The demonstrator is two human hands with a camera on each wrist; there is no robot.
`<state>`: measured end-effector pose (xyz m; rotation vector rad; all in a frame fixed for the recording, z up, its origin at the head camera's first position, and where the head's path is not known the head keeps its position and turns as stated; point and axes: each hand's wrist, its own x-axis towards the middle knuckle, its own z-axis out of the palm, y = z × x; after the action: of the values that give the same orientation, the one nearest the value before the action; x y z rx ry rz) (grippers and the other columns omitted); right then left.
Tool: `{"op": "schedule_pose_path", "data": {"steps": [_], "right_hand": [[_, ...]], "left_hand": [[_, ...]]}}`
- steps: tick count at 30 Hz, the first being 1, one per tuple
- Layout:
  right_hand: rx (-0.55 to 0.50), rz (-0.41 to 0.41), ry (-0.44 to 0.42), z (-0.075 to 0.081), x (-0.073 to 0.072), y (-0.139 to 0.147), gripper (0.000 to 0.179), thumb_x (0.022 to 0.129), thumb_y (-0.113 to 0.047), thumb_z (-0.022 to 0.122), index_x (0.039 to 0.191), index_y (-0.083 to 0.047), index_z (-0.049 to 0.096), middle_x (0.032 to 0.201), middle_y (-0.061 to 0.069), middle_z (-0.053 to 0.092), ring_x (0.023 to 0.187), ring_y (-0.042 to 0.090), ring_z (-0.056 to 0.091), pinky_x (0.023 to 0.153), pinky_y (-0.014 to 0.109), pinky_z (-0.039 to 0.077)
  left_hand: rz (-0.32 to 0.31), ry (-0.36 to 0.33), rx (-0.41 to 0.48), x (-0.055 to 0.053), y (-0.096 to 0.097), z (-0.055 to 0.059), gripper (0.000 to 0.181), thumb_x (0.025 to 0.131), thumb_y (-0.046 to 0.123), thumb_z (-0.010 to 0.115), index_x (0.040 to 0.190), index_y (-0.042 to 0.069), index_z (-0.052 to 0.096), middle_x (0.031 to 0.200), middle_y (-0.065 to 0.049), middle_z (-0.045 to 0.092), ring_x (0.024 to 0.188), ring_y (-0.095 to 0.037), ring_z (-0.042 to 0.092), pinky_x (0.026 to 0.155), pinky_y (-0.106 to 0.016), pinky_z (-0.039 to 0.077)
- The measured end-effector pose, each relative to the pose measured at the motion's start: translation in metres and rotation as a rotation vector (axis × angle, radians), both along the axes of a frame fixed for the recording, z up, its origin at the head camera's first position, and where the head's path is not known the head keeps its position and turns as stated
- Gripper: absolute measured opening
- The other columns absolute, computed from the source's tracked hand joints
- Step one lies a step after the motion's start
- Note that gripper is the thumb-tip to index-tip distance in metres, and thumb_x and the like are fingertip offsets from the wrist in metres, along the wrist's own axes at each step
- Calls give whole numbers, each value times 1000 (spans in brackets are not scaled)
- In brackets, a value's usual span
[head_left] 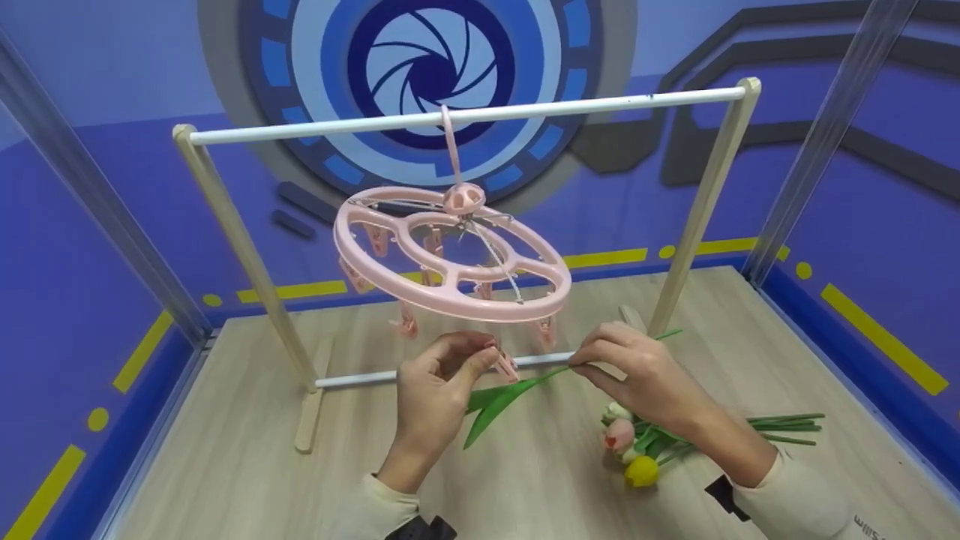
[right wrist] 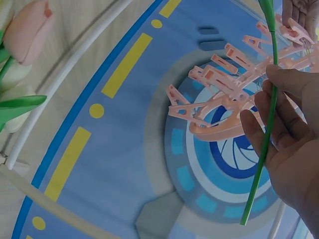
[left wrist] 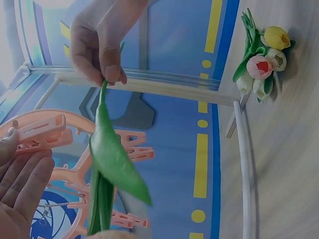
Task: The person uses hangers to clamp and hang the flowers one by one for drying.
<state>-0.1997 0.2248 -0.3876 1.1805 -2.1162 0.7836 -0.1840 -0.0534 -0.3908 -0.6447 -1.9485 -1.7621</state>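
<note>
A round pink clip hanger (head_left: 480, 309) hangs tilted by its hook, with several clothespins dangling below. My left hand (head_left: 435, 394) pinches one pink clothespin (head_left: 507, 367) under the front rim. To its right, my right hand (head_left: 637, 371) holds a green stem (right wrist: 261, 169) between thumb and fingers. The stem's bare end sticks out past the right hand. Its long green leaves (left wrist: 114, 154) reach left, passing just below the clothespin's tip. Any bloom at the left end is hidden behind the left hand.
The hanger's hook sits over a white rod (head_left: 600, 107) between two wooden posts (head_left: 701, 210). A lower white rod (head_left: 360, 379) runs near the tabletop. Several artificial tulips (head_left: 641, 471) lie bundled on the wooden table (head_left: 247, 450) under the right forearm. Patterned blue walls (head_left: 885, 247) surround it.
</note>
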Motion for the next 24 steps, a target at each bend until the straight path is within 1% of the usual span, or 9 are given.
{"op": "schedule_pose_path", "data": {"steps": [4, 7, 12, 18, 24], "right_hand": [[-9, 11, 17, 3, 0, -6, 36, 77, 11, 90, 102, -10, 78, 98, -1, 70, 87, 17, 62, 86, 12, 51], [-15, 15, 22, 5, 1, -11, 36, 76, 11, 90, 102, -11, 78, 97, -2, 70, 86, 17, 62, 85, 11, 50], [-14, 18, 19, 8, 2, -15, 33, 78, 10, 90, 102, -10, 78, 98, -2, 70, 88, 17, 62, 83, 13, 50], [-14, -9, 17, 9, 4, -21, 32, 79, 8, 90, 103, -11, 79, 100, -3, 70, 89, 16, 61, 81, 12, 50], [-24, -38, 13, 9, 7, -24, 33, 78, 7, 92, 102, -11, 80, 100, -4, 70, 88, 15, 62, 81, 12, 51]], "left_hand": [[-9, -6, 9, 1, 3, 2, 13, 95, 10, 82, 107, 5, 79, 101, 2, 79, 89, -20, 77, 80, -32, 64], [-24, -5, 20, 1, 5, 2, 13, 96, 8, 80, 107, 3, 78, 102, 0, 79, 91, -20, 77, 82, -33, 64], [-33, 13, 19, -1, 8, 3, 12, 95, 8, 81, 105, 3, 78, 99, 1, 79, 90, -21, 77, 81, -34, 65], [-20, 13, 13, -2, 9, 2, 13, 93, 10, 83, 103, 3, 79, 97, 1, 79, 85, -20, 77, 76, -31, 64], [-13, 6, 3, -2, 9, 2, 14, 93, 11, 84, 104, 4, 79, 97, 3, 79, 85, -19, 77, 76, -31, 64]]}}
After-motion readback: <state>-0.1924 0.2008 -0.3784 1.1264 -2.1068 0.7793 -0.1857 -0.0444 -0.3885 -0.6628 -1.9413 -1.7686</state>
